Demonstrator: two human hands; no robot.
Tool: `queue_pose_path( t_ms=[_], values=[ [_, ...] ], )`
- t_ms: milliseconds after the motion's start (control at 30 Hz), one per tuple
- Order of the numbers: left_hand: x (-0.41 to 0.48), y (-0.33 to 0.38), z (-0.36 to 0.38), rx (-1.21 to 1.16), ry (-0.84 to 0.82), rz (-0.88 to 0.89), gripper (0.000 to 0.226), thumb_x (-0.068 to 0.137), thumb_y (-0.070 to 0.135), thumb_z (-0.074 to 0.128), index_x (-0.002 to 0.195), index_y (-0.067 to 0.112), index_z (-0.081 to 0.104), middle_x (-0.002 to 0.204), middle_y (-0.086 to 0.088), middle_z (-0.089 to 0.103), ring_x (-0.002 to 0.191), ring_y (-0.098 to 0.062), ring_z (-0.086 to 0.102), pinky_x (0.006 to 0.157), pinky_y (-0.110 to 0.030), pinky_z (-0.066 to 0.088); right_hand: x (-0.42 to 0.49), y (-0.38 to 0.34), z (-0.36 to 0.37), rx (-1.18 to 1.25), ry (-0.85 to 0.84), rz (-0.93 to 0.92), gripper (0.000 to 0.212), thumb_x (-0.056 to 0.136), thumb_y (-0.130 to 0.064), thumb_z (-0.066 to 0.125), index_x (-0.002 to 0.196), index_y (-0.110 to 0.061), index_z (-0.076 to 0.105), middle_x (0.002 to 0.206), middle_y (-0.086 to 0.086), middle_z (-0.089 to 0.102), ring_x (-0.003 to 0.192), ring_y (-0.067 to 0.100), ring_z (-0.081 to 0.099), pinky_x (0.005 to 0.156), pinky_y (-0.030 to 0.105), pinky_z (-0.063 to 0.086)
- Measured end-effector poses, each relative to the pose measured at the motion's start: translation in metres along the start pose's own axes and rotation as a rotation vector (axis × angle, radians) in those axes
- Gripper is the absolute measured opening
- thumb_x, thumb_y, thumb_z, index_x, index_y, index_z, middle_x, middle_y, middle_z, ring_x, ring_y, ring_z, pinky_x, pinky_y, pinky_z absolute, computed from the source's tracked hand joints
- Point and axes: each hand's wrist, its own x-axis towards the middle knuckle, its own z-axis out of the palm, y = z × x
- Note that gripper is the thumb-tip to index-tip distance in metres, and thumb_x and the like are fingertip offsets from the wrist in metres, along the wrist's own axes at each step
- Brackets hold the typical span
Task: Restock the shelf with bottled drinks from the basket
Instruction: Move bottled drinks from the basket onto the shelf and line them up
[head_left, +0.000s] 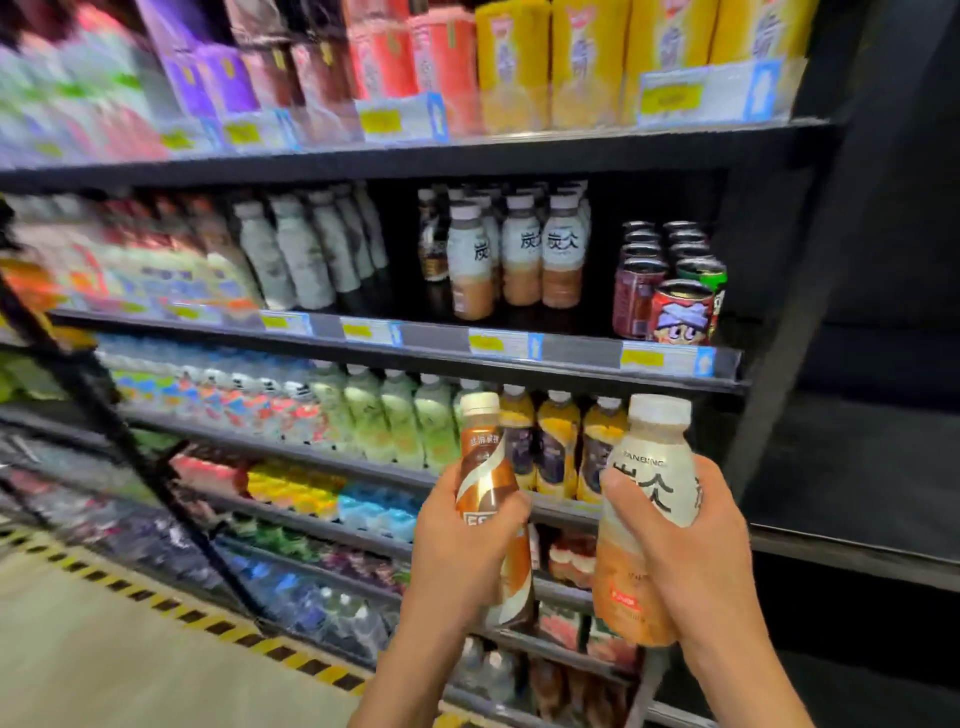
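Two bottles held: head view, both upright, caps up, in front of the lower shelves.
Left hand (467, 551): fingers wrapped round the brown bottle (485, 467).
Right hand (691, 561): fingers wrapped round the white-and-orange bottle (649, 499).
Matching row (519, 249): stands on the middle shelf (441, 351), above both hands, up and left of the right hand.
Likely move: lift the bottle, keeping it upright.
Basket: not in view.

Two bare hands (460, 551), bare forearms (410, 670)
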Motion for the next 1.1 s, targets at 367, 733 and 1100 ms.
queue_pose_path(
  t_ms=[367, 733, 1100],
  values=[
    [0.102, 0.026, -0.087, -0.072, 0.004, 0.104, 0.024, 0.081, 0.029, 0.076, 0.098, 0.026, 0.06, 0.091, -0.007, 0.069, 0.084, -0.027, 0.07, 0.078, -0.043, 0.06, 0.04, -0.034, 0.115, -0.02, -0.077, -0.15, 0.038, 0.07, -0.046, 0.08, 0.101, -0.032, 0.062, 0.088, -0.007, 0.07, 0.076, 0.008, 0.067, 0.067, 0.035, 0.054],
    [0.224, 0.061, -0.114, -0.109, -0.078, 0.161, 0.024, 0.08, 0.033, 0.078, 0.095, 0.022, 0.062, 0.085, -0.003, 0.07, 0.081, -0.023, 0.071, 0.074, -0.039, 0.058, 0.116, -0.064, 0.194, 0.13, -0.039, -0.094, 0.037, 0.073, -0.045, 0.079, 0.103, -0.029, 0.064, 0.089, -0.003, 0.072, 0.077, 0.016, 0.071, 0.065, 0.038, 0.058],
    [0.333, 0.096, -0.103, -0.233, -0.361, -0.009, 0.045, 0.059, 0.032, 0.065, 0.097, 0.008, 0.058, 0.09, -0.014, 0.059, 0.078, -0.027, 0.059, 0.078, -0.046, 0.052, 0.171, -0.094, 0.216, 0.303, -0.081, 0.066, 0.029, 0.08, -0.038, 0.076, 0.103, -0.022, 0.068, 0.077, 0.0, 0.072, 0.066, 0.016, 0.071, 0.057, 0.034, 0.056]
  ],
)
